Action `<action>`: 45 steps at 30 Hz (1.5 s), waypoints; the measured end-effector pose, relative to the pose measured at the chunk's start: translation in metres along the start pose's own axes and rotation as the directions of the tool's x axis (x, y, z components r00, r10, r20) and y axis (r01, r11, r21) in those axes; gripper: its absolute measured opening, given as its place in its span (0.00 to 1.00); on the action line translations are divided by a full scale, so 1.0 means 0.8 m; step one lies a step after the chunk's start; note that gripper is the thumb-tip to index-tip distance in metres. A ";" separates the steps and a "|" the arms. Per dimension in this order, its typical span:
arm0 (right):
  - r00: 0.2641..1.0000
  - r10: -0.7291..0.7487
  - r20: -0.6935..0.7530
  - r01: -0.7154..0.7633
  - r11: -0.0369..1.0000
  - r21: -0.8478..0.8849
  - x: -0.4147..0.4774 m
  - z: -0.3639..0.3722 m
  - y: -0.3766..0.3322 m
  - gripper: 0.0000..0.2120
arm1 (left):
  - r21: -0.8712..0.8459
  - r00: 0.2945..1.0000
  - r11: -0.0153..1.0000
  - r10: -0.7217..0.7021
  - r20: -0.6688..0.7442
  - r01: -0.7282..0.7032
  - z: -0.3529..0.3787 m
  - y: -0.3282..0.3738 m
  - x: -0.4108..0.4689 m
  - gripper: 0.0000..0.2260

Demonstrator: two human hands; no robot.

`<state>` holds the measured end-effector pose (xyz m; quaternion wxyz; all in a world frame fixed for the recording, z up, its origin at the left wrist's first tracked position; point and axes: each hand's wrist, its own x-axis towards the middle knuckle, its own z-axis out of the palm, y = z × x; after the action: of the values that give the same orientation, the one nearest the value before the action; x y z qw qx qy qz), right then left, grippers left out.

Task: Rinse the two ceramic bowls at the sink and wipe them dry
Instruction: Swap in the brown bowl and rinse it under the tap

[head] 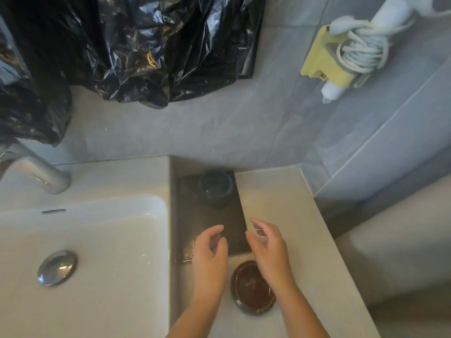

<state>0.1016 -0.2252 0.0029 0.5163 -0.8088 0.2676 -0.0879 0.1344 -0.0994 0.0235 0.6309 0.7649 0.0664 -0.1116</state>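
A dark teal ceramic bowl (215, 187) stands upright at the far end of a dark cloth (195, 215) laid on the counter right of the sink. A shallow brown ceramic bowl (251, 289) sits on the pale counter nearer me. My left hand (210, 252) hovers over the cloth's near end, fingers loosely curled, holding nothing. My right hand (267, 247) hovers beside it above the brown bowl's far edge, fingers relaxed and empty. Neither hand touches a bowl.
A white sink basin (97, 240) with a chrome drain plug (56, 267) lies at left, and the faucet (36, 172) stands behind it. Black plastic bags (134, 45) hang on the tiled wall. A wall holder with a coiled white cord (353, 50) is at upper right.
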 end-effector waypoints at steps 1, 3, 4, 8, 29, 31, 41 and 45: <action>1.000 0.013 -0.018 -0.013 1.000 -0.020 -0.021 -0.008 0.010 0.15 | 0.015 1.000 1.000 -0.001 0.019 0.000 -0.002 -0.009 -0.018 0.12; 0.996 0.066 -0.064 -0.071 0.995 -0.067 -0.055 -0.017 0.034 0.16 | 0.061 0.997 0.998 -0.037 0.060 0.034 -0.004 -0.030 -0.045 0.13; 0.992 0.094 -0.085 -0.102 0.990 -0.094 -0.067 -0.019 0.045 0.17 | 0.076 0.995 0.995 -0.066 0.073 0.061 -0.003 -0.040 -0.052 0.13; 0.964 0.252 -0.082 -0.258 0.963 -0.074 -0.095 -0.019 0.072 0.21 | 0.165 0.981 0.976 -0.162 0.104 0.143 0.004 -0.071 -0.064 0.13; 0.975 0.175 -0.139 -0.167 0.983 0.074 -0.099 -0.031 -0.026 0.18 | 0.161 0.985 0.985 -0.079 0.156 0.054 -0.051 0.004 -0.059 0.17; 0.981 0.146 -0.128 -0.128 0.982 0.140 -0.103 -0.026 -0.056 0.17 | 0.127 0.991 0.992 -0.028 0.130 0.011 -0.076 0.026 -0.061 0.16; 0.918 0.144 0.369 -0.283 0.890 0.357 -0.152 0.111 -0.190 0.13 | 0.004 1.000 1.000 -0.017 -0.015 0.017 -0.293 0.052 -0.041 0.14; 0.862 0.201 0.466 -0.383 0.860 0.338 -0.174 0.202 -0.212 0.08 | 0.013 0.999 0.999 -0.035 -0.035 0.036 -0.392 0.032 -0.020 0.11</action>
<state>0.1099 0.0297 0.0981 0.7296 -0.6271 0.2490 0.1116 0.1527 0.2034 0.1081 0.6222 0.7699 0.0900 -0.1099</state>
